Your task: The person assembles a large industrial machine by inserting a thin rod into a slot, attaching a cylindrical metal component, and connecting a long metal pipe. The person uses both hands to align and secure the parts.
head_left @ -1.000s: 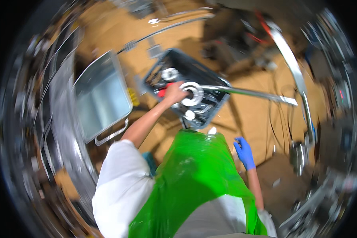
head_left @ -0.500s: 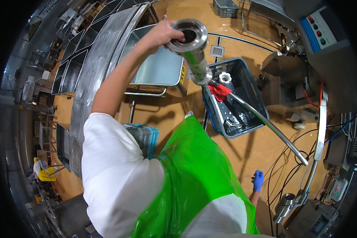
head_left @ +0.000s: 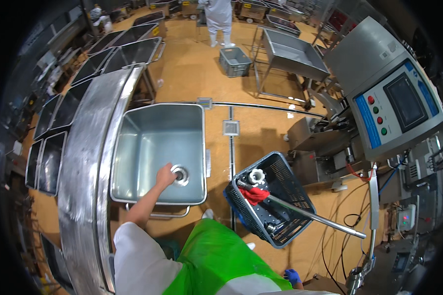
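My bare left hand (head_left: 166,176) is closed on the rim of a flanged metal pipe (head_left: 181,180). The pipe shows nearly end-on, its round opening facing up, within the outline of a deep stainless steel tub (head_left: 157,105). Whether its lower end rests on the tub's bottom I cannot tell. Low at the right, beside my green apron, my right hand (head_left: 292,276) in a blue glove hangs loosely curled with nothing visible in it. Nearest to it is a dark perforated crate (head_left: 300,189) holding a white knob (head_left: 256,176), a red cloth (head_left: 255,195) and metal parts.
A long metal rod (head_left: 320,218) juts from the crate to the right. A steel counter (head_left: 86,147) runs along the left. At right stands a machine with a control panel (head_left: 396,110); cables (head_left: 344,231) lie below it. Another person (head_left: 218,19) stands far ahead near a grey crate (head_left: 235,63).
My left hand has carried the flanged pipe away from beside the dark crate, leftward and down to the tub. The view has tilted up, showing more of the room. My right hand stays low.
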`<state>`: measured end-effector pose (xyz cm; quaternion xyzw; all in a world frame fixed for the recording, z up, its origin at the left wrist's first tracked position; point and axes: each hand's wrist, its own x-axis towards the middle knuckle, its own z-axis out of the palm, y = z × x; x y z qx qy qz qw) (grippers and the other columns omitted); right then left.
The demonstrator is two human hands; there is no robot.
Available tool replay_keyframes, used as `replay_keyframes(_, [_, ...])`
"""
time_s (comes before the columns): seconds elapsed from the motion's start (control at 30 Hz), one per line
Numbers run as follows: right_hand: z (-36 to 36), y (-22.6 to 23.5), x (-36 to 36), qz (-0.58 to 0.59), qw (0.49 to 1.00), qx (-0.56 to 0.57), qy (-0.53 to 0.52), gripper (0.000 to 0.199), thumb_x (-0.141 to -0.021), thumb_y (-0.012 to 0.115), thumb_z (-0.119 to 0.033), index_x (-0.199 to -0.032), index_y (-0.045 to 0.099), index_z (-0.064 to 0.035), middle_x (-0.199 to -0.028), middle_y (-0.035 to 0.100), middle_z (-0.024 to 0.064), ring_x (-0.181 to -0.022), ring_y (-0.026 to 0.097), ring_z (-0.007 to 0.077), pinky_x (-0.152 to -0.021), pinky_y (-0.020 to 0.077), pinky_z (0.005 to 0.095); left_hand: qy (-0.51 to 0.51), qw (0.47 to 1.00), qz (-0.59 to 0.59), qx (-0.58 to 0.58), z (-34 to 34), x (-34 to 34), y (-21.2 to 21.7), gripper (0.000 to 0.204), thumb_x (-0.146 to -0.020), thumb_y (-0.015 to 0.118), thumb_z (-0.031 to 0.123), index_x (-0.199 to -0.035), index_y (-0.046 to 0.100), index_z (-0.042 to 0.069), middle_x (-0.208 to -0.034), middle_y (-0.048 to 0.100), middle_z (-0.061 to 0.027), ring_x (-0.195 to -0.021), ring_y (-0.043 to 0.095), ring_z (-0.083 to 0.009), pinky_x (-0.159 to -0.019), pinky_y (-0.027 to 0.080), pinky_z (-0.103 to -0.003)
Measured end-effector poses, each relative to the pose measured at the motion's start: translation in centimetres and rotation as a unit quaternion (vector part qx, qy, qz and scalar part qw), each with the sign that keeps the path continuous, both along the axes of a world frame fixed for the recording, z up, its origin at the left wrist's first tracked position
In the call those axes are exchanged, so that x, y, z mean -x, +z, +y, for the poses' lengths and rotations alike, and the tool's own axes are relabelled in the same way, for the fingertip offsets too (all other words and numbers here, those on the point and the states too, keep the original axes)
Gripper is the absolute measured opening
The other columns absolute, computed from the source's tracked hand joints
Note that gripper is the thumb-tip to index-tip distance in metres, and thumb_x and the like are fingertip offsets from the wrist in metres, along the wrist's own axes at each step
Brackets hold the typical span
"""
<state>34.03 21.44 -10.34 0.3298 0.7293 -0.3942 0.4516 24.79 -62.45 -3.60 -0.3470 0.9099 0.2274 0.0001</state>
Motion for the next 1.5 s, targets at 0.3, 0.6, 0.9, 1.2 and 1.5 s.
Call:
replay_keyframes(0.3, [-1.6,16.1,-0.9,-0.078,0.982,-0.171,0.019,0.016,-0.09,0.057,-0.026,-0.097,0.057,-0.012,-0.072,0.058,0.005,-0.051,0.057,0.0169,-0.043,0.0438,0.0313,0.117,0.982,-0.117,-0.093,-3.6,-2.7,-22.6,0.036,-0.072,0.068,0.018,-0.106,0.061,0.008,-0.1,0.068,-0.0193,-0.097,0.064,-0.0381,-0.083,0.051,-0.047])
replay_keyframes(0.6, [-9.7,18.9,4.5,-0.089,0.975,-0.205,-0.017,0.016,-0.09,0.06,-0.029,-0.093,0.056,-0.0139,-0.068,0.055,0.0028,-0.05,0.053,0.0133,-0.044,0.042,0.028,-0.004,0.966,-0.246,-0.075,-4.1,-10.2,-41.5,0.062,-0.08,0.065,0.035,-0.135,0.048,0.014,-0.133,0.052,-0.0173,-0.12,0.052,-0.0352,-0.098,0.043,-0.048])
replay_keyframes(0.9, [-16.3,15.2,8.6,-0.051,0.982,-0.171,0.059,0.027,-0.092,0.061,-0.034,-0.106,0.058,-0.0124,-0.079,0.058,0.0035,-0.059,0.057,0.0128,-0.05,0.0452,0.027,0.031,0.929,-0.318,-0.187,-1.7,-4.3,-30.7,0.075,-0.079,0.067,0.045,-0.142,0.04,0.017,-0.139,0.05,-0.0118,-0.122,0.053,-0.0312,-0.102,0.043,-0.043])
replay_keyframes(1.2, [-27.7,8.9,13.0,0.063,0.977,0.021,0.202,0.02,-0.097,0.054,-0.027,-0.11,0.057,-0.012,-0.081,0.055,-0.0028,-0.062,0.054,0.0066,-0.052,0.0408,0.0198,0.112,0.955,-0.095,-0.257,-1.0,-1.6,-8.1,0.033,-0.073,0.068,0.03,-0.097,0.061,0.008,-0.085,0.069,-0.0142,-0.086,0.066,-0.0337,-0.075,0.05,-0.044])
replay_keyframes(1.5, [-48.4,14.0,17.4,0.423,0.774,0.207,0.423,0.056,-0.084,0.069,-0.02,-0.132,0.045,-0.0052,-0.112,0.053,0.0158,-0.098,0.055,0.0308,-0.09,0.045,0.0395,-0.115,0.977,0.01,-0.176,3.8,3.5,16.4,0.026,-0.068,0.062,0.016,-0.09,0.057,0.003,-0.074,0.061,-0.0145,-0.07,0.06,-0.0281,-0.065,0.045,-0.038])
